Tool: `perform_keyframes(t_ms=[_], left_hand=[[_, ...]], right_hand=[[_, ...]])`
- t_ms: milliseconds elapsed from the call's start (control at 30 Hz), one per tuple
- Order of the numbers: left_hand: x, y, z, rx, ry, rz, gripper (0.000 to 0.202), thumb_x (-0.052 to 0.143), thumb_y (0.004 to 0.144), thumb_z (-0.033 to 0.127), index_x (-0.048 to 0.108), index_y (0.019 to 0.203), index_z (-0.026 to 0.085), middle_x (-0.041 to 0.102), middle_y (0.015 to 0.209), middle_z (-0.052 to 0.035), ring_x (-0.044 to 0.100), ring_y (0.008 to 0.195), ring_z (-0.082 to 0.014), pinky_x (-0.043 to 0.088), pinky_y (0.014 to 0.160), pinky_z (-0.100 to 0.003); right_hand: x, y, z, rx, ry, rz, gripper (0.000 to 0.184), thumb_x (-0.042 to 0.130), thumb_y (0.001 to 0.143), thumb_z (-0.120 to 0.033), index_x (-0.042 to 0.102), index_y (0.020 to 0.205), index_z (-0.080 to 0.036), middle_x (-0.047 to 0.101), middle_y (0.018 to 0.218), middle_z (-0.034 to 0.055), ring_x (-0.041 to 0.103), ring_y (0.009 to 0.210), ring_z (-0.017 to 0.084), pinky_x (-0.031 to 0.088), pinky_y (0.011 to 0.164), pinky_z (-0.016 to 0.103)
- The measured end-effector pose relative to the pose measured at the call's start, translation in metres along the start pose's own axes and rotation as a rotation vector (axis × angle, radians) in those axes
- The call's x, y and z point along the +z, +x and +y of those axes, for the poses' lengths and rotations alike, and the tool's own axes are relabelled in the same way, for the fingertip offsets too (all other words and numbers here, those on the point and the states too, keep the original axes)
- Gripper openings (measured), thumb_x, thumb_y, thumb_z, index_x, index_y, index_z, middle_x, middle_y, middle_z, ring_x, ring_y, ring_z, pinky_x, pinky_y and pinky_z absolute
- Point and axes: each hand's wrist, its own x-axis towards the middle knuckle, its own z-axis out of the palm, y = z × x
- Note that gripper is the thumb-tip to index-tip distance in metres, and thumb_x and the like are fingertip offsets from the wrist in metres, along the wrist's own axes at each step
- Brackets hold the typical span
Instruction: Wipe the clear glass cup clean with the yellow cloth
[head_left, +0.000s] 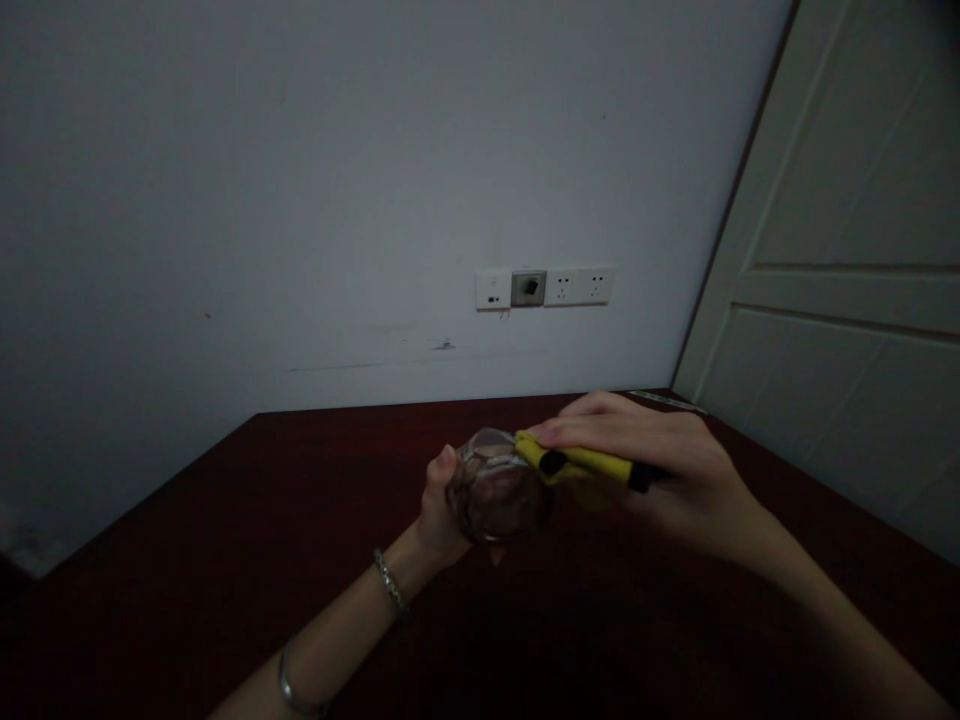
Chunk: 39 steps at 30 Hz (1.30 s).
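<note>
A clear, faceted glass cup (501, 495) is held tilted above the dark red table, its round end turned toward me. My left hand (442, 500) is wrapped round its left side, thumb up, with fingers partly seen behind and below the glass. At the glass's upper right edge, a yellow cloth with black spots (577, 465) touches the rim. My right hand (660, 455) grips this cloth from above, fingers stretched along it and thumb hidden. Dim light blurs the details of the glass.
The dark red tabletop (337, 470) reaches back to a pale wall (300, 200). A row of sockets and switches (546, 288) is set in that wall. On the right stands a white panelled door (840, 300). A thin patterned strip (667, 401) lies at the table's back right corner.
</note>
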Motion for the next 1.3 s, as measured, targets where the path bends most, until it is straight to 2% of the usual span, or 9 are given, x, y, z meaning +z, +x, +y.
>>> perform_keyframes(t_ms=[267,400,500,700,933,1033,1133,1200,1300], left_hand=[[0.001,0.002,0.007,-0.096,-0.111,-0.095,0.086,0.027,0.069,0.084,0.067,0.076,0.007,0.065,0.059,-0.0118,0.050,0.032,-0.0105,0.033,0.025,-0.018],[0.000,0.003,0.008,-0.110,-0.168,-0.091,0.091,0.022,0.070,0.084,0.067,0.085,0.007,0.065,0.061,-0.0116,0.047,0.031,-0.0093,0.028,0.025,-0.019],[0.000,0.002,0.009,-0.113,-0.233,-0.055,0.093,0.021,0.070,0.084,0.066,0.092,0.005,0.065,0.062,-0.0122,0.047,0.031,-0.0087,0.025,0.025,-0.018],[-0.001,0.000,0.011,-0.106,-0.306,0.023,0.089,0.025,0.073,0.081,0.066,0.087,0.003,0.064,0.059,-0.0119,0.044,0.031,-0.0075,0.027,0.027,-0.017],[-0.005,0.000,0.012,-0.166,-0.420,0.048,0.082,0.037,0.073,0.078,0.065,0.093,0.003,0.062,0.056,-0.0064,0.045,0.033,-0.0076,0.030,0.029,-0.018],[-0.005,0.003,0.013,-0.145,-0.433,0.114,0.078,0.040,0.075,0.075,0.066,0.089,0.003,0.063,0.057,-0.0075,0.052,0.040,-0.0105,0.037,0.034,-0.019],[-0.004,0.008,0.015,-0.176,-0.439,0.164,0.078,0.039,0.074,0.075,0.066,0.087,0.003,0.067,0.069,-0.0129,0.062,0.059,-0.0173,0.048,0.052,-0.024],[-0.003,0.010,0.017,-0.197,-0.435,0.209,0.079,0.039,0.073,0.076,0.066,0.085,0.003,0.067,0.073,-0.0146,0.063,0.067,-0.0198,0.050,0.062,-0.026],[0.002,0.012,0.018,-0.183,-0.408,0.279,0.077,0.040,0.073,0.076,0.065,0.083,0.004,0.066,0.072,-0.0128,0.062,0.066,-0.0186,0.048,0.064,-0.026]], right_hand=[[0.006,0.001,0.006,-0.043,-0.094,0.022,0.043,0.052,0.083,-0.001,0.060,0.119,-0.023,0.070,0.105,0.0070,0.062,0.093,0.018,0.056,0.072,0.032],[0.010,0.001,0.006,-0.110,-0.155,0.024,0.048,0.052,0.082,0.002,0.057,0.123,-0.022,0.069,0.108,0.0069,0.061,0.095,0.018,0.056,0.075,0.033],[0.012,-0.001,0.007,-0.135,-0.170,0.009,0.052,0.052,0.080,0.005,0.055,0.126,-0.019,0.067,0.113,0.0079,0.060,0.099,0.018,0.055,0.078,0.033],[0.020,-0.005,0.013,-0.179,-0.133,-0.006,0.056,0.052,0.077,0.008,0.054,0.127,-0.018,0.065,0.118,0.0087,0.060,0.102,0.020,0.055,0.083,0.037],[0.022,-0.008,0.016,-0.222,-0.233,-0.048,0.056,0.052,0.079,0.004,0.050,0.130,-0.019,0.065,0.119,0.0086,0.058,0.109,0.022,0.053,0.087,0.041],[0.023,-0.005,0.010,-0.238,-0.261,-0.081,0.047,0.053,0.081,0.000,0.053,0.126,-0.014,0.065,0.118,0.0098,0.057,0.109,0.021,0.053,0.086,0.038],[0.028,0.000,0.002,-0.256,-0.284,-0.133,0.033,0.049,0.087,-0.007,0.057,0.119,-0.011,0.067,0.115,0.0097,0.058,0.107,0.020,0.052,0.083,0.036],[0.031,0.003,-0.002,-0.264,-0.301,-0.160,0.027,0.045,0.092,-0.012,0.059,0.115,-0.011,0.067,0.115,0.0094,0.058,0.105,0.019,0.051,0.081,0.036],[0.034,0.005,-0.004,-0.272,-0.323,-0.157,0.026,0.040,0.096,-0.016,0.060,0.111,-0.011,0.068,0.114,0.0081,0.059,0.101,0.018,0.049,0.080,0.035]])
